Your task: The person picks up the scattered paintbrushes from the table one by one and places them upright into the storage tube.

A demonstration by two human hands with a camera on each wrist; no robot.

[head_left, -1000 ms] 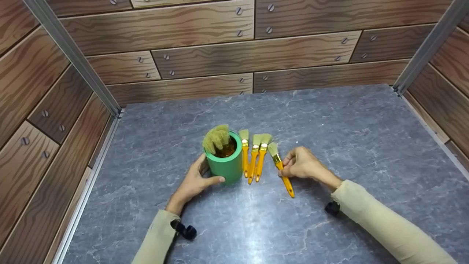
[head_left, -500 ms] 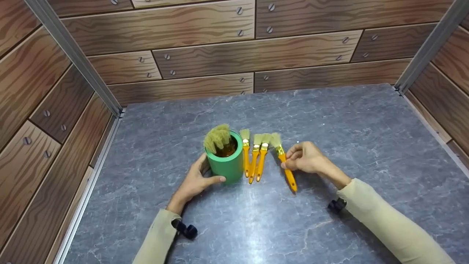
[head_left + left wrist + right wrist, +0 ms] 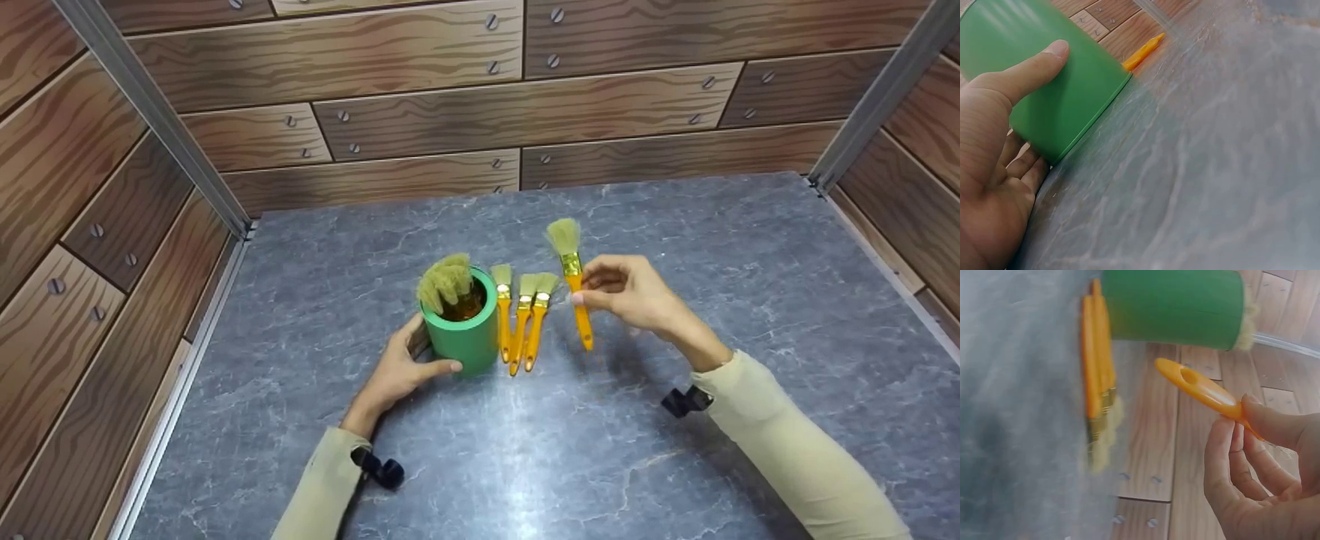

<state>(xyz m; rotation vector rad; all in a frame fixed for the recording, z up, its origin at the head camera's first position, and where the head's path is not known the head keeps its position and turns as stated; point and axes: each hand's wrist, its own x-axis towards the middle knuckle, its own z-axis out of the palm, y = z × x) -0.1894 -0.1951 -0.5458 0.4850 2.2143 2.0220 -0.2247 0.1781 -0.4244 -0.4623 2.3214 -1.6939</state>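
Note:
A green cylindrical cup (image 3: 461, 349) stands upright on the table, several paintbrushes (image 3: 444, 283) leaning in it bristles up. My left hand (image 3: 396, 373) grips the cup low on its left side, thumb across the front in the left wrist view and fingers behind. My right hand (image 3: 634, 296) pinches the orange handle of another paintbrush (image 3: 581, 319) between thumb and fingers, raised above the table with its bristles pointing away. In the right wrist view this handle's holed end (image 3: 1196, 385) points toward the cup. Between cup and right hand lie three paintbrushes (image 3: 534, 330), bristles away from me.
The grey marbled table (image 3: 337, 247) is enclosed by wood-patterned panels (image 3: 420, 127) at the back and both sides. Metal rails (image 3: 169, 142) run along the corners. A small black camera (image 3: 382, 469) sits on the left wrist, another (image 3: 684, 403) on the right.
My right hand has lifted its paintbrush off the table and moved it away from me, turning it more upright in view. The left hand and the cup have stayed in place.

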